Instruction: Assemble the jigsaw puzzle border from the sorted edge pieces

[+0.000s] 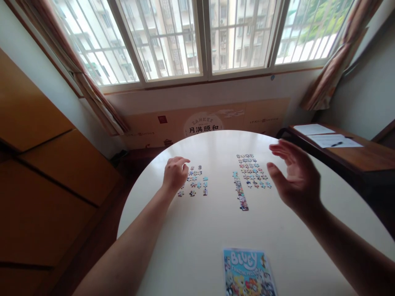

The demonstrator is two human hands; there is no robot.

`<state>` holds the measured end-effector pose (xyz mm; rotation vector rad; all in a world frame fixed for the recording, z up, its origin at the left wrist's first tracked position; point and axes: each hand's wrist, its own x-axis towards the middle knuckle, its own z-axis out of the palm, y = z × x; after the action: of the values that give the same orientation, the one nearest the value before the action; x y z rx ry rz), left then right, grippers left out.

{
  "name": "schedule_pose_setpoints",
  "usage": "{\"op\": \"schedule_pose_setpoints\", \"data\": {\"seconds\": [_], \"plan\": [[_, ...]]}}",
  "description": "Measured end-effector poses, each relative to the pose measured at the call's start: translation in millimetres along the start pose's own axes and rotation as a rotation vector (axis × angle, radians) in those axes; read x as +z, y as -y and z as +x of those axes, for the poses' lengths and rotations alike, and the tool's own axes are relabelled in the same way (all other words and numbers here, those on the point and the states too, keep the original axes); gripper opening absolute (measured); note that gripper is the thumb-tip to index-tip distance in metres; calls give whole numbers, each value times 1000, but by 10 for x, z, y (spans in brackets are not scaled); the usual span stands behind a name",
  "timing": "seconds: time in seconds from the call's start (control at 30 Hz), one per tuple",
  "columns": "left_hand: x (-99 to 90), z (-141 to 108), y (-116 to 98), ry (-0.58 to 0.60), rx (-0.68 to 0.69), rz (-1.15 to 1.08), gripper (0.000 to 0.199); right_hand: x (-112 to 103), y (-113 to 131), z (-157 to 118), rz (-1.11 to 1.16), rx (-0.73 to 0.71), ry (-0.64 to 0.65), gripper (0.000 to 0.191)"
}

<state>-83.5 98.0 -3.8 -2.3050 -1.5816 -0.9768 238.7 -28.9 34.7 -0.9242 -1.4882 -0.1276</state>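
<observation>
Loose jigsaw pieces (pixel 195 179) lie in a scattered group at the left of the round white table (pixel 185 246). My left hand (pixel 175 174) is over this group's left edge and covers some of it. Its index finger points right, apart from the thumb, with nothing visible between them. To the right, more jigsaw pieces (pixel 254 172) are spread in rows. Beside those rows runs a narrow strip of joined pieces (pixel 240 191). My right hand (pixel 293 176), held just right of the rows, is open and holds nothing; its thumb and fingers are apart.
A Bluey picture sheet (pixel 249 271) lies near the table's front. A brown side table (pixel 367 158) at the right bears papers (pixel 335 141) and a dark pen (pixel 337 144). Orange cabinets (pixel 40 176) stand at the left, and barred windows (pixel 166 37) are behind.
</observation>
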Motion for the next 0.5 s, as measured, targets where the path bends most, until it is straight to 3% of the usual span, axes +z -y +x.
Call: {"op": "schedule_pose_setpoints", "data": {"seconds": [0.17,0.33,0.5], "plan": [[38,-7,63,46,-75,69,34,49,-174,-142,-114,-48,135,26],[-33,-7,231,27,-164,107,40,69,-135,-137,-121,-153,153,27],[-67,-22,321,23,-213,113,43,-75,120,8,-181,-285,121,37]]}}
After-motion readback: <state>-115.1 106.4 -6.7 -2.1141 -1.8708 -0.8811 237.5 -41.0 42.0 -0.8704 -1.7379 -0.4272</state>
